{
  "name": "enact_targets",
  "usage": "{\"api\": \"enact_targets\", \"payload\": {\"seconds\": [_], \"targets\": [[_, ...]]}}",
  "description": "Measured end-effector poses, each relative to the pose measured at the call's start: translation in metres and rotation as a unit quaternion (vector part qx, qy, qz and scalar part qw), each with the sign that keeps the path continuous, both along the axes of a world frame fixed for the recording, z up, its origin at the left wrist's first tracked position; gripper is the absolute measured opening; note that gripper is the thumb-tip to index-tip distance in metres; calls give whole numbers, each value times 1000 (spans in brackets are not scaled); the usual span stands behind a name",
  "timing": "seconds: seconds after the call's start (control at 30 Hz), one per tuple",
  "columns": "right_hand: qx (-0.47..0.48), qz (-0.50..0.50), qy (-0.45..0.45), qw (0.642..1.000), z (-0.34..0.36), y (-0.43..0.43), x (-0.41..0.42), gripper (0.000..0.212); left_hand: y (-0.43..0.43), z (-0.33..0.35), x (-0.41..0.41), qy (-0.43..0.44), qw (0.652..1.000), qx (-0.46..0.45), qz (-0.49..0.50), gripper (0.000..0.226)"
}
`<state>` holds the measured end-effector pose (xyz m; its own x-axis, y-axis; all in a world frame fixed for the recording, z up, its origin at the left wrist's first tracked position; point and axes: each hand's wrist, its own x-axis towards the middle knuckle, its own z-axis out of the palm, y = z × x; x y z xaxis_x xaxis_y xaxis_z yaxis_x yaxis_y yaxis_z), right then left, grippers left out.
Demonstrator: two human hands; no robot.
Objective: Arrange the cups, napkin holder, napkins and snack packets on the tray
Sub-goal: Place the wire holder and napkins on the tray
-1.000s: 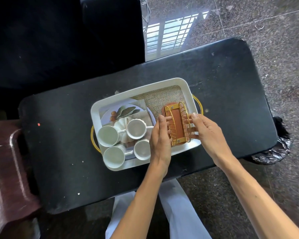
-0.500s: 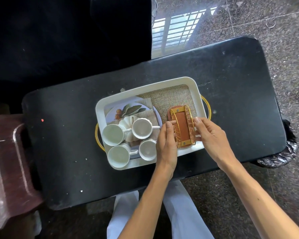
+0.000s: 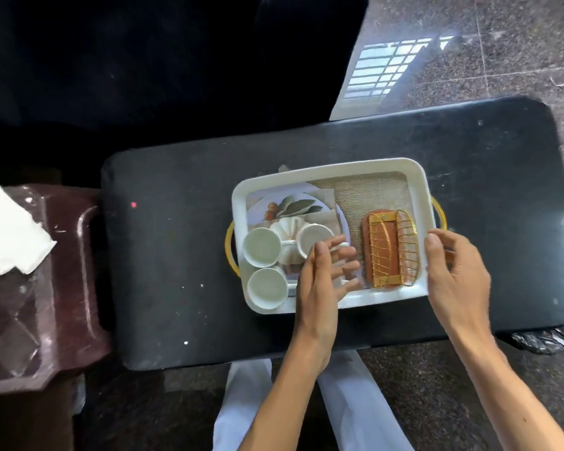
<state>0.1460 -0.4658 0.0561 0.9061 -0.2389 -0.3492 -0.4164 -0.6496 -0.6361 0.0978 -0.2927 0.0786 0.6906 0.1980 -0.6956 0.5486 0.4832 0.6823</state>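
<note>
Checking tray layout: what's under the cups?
The cups stand on a printed napkin with a leaf pattern, laid in the white tray. A white ribbed piece sits among them. The left hand hides the fourth cup.

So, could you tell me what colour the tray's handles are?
Gold handles, clearest in the head view.

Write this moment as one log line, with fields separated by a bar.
napkin holder: on tray, right side | left hand: open, empty | right hand: open, empty | napkins: on side table
</note>
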Motion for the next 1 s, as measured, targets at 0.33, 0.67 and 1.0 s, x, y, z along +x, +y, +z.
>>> {"api": "enact_targets", "payload": {"seconds": [0.33,0.67,1.0], "targets": [[112,131,-88,981,51,148,5,25,174,33,-87,18,975,158,153,37],[206,295,27,933,31,384,-34,15,356,21,-141,53,926,282,245,18],[125,351,66,926,-16,537,-61,40,485,-27,-111,117,887,380,236,26]]}}
